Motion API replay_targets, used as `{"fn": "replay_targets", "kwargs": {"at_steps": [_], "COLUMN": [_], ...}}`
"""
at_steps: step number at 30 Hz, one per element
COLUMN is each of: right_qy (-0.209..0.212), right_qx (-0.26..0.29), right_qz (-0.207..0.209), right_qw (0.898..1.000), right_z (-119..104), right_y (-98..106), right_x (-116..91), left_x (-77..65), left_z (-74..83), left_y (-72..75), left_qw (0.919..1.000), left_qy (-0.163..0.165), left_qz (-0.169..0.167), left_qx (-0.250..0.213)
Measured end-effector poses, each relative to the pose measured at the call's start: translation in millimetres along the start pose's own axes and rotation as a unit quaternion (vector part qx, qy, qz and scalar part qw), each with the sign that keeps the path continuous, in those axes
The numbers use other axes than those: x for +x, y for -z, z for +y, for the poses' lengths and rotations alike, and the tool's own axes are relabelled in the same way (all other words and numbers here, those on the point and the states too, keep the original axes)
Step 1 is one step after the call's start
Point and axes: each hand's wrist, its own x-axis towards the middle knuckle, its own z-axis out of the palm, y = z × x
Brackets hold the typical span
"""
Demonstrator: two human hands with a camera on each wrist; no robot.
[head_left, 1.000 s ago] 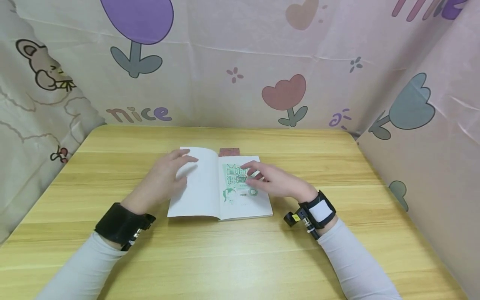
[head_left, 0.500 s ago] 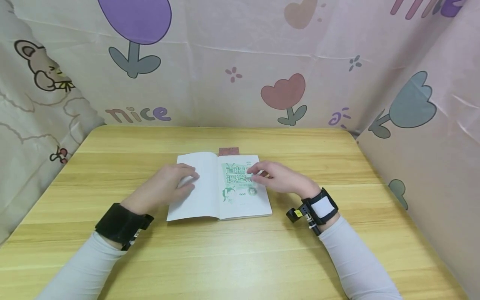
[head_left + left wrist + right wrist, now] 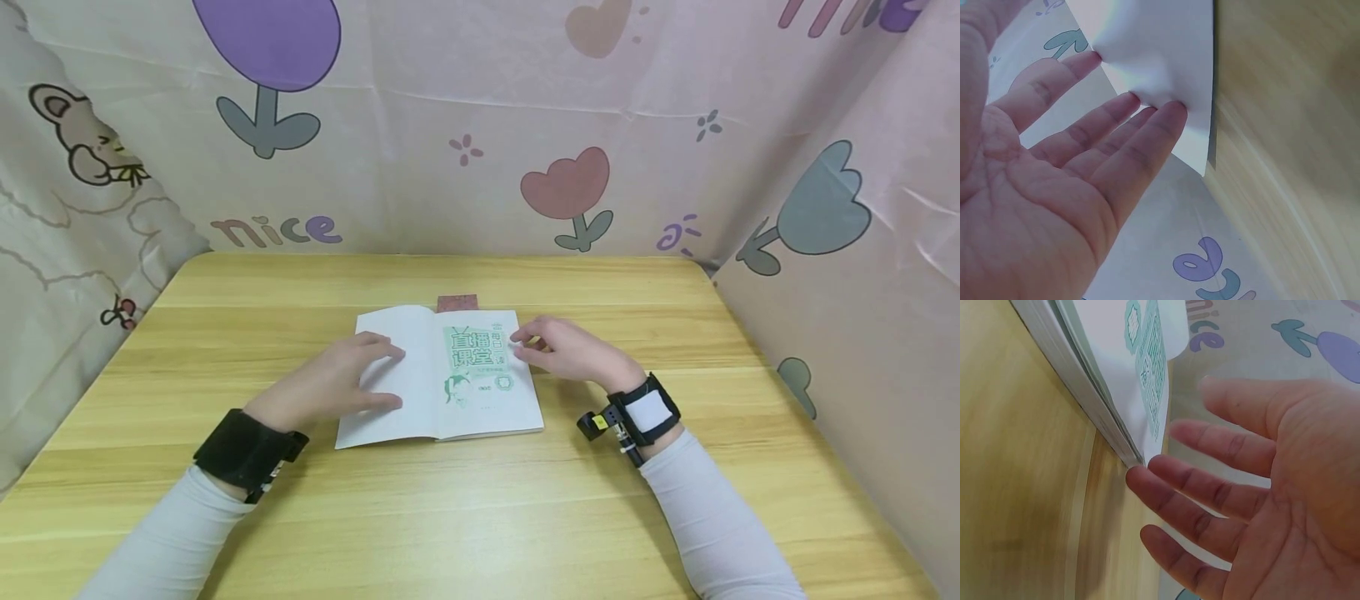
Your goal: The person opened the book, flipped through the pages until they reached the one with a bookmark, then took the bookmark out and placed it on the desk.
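Observation:
An open book lies on the wooden table, with a blank white left page and green printed characters on the right page. My left hand reaches over the left page, thumb and fingers spread apart. In the left wrist view, its straight fingertips touch the white page, which dimples under them. My right hand is at the book's right edge, fingers loosely bent, holding nothing. In the right wrist view, two fingertips are right at the corner of the page block.
A small reddish-brown piece sticks out from behind the book's top edge. The wooden table is bordered by a printed cloth at the back and both sides. Each wrist wears a black strap with a small camera.
My left hand has come down and toward me with the left page, which now lies flatter, and its fingers have spread. The right hand has drawn rightward off the printed page to its edge.

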Motion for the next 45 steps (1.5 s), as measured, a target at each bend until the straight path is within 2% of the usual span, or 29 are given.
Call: {"fn": "replay_targets", "kwargs": {"at_steps": [12, 19, 23, 33, 45], "right_qy": [-0.017, -0.031, -0.034, -0.020, -0.028], "right_qx": [-0.031, -0.010, 0.001, -0.063, -0.034], "right_qz": [0.009, 0.017, 0.027, 0.030, 0.010], "right_qw": [0.999, 0.999, 0.999, 0.997, 0.999], "right_z": [6.4, 11.3, 15.6, 24.1, 22.3], "right_y": [0.9, 1.0, 0.9, -1.8, -1.7], "right_x": [0.5, 6.1, 15.4, 54.3, 74.1], "left_x": [0.9, 1.4, 2.2, 0.8, 0.2], "left_z": [-3.4, -4.4, -5.1, -3.6, -4.1], "left_y": [-3.1, -3.7, -4.8, -5.8, -4.3], "left_qw": [1.0000, 0.9999, 0.9999, 1.0000, 1.0000], "left_qy": [-0.007, -0.008, -0.009, 0.006, 0.002], "left_qz": [0.001, 0.005, 0.003, -0.003, -0.002], "left_qx": [0.000, -0.006, -0.005, 0.001, 0.005]}}
